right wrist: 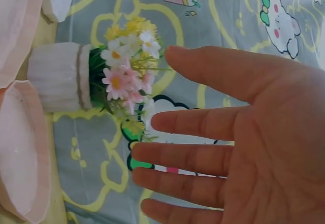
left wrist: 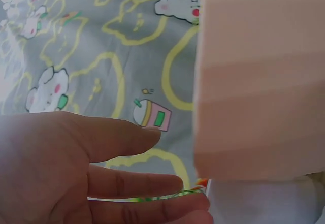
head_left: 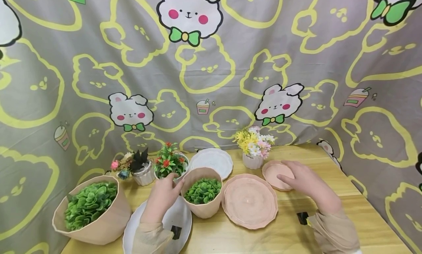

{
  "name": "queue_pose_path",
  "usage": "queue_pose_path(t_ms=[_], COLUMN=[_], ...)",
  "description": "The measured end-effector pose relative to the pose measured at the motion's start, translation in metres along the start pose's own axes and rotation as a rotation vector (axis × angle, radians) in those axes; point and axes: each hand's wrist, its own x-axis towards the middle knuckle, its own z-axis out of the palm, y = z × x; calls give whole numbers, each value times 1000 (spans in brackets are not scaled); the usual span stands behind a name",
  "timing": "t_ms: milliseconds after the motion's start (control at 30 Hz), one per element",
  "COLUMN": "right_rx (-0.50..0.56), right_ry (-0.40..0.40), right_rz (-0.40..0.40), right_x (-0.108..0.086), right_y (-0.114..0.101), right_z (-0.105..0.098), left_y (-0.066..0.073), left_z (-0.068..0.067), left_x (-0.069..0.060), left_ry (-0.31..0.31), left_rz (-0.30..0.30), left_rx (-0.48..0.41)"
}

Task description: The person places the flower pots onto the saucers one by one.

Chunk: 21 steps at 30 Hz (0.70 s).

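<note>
Left hand: mine (head_left: 163,197), with fingers extended and the thumb parted from them; it lies beside the far-left rim of the medium pink pot (head_left: 202,210). In the left wrist view the thumb stands clear of the pot's wall; whether another fingertip touches it, I cannot tell.
Right hand: mine (head_left: 303,179), fingers straight and spread, pinching nothing; it reaches across the right part of the small pink saucer (head_left: 273,175). Contact with the rim I cannot confirm.
Medium pink pot: upright at the middle of the wooden table (head_left: 230,239), filled with round-leaved greenery (head_left: 202,191).
Small pink saucer: flat on the table, at the right, just beyond the large pink saucer (head_left: 249,201).
Large pink saucer: flat, between the medium pot and my right hand.
Large pink pot: upright at the near left (head_left: 108,226), holding similar leaves (head_left: 90,206).
Pale plates: one (head_left: 178,213) beneath my left forearm, near side; another (head_left: 214,158) behind the medium pot, far side.
Far row: from left to right, a dark succulent (head_left: 139,160) in a white ribbed pot, a red-flowered plant (head_left: 168,164), and a daisy bouquet (head_left: 254,142) in a white fluted pot (head_left: 252,161).
Backdrop: grey cloth (head_left: 211,70) printed with white rabbits and yellow outlines.
</note>
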Motion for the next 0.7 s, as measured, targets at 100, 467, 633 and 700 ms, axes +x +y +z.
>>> queue_pose_path(t_ms=[100,467,633,700], right_rx=[13,34,71,90], right_ry=[-36,-155,-199,-234], right_rz=[6,35,21,52], right_x=[3,13,14,14], right_y=[3,13,15,15], right_z=[3,24,35,40], left_y=[-1,-4,-5,-5], left_z=[4,17,20,22], left_x=[2,7,9,10], left_ry=[-13,-34,-21,-16], left_rz=[-3,8,13,18], left_rx=[6,-3,4,3])
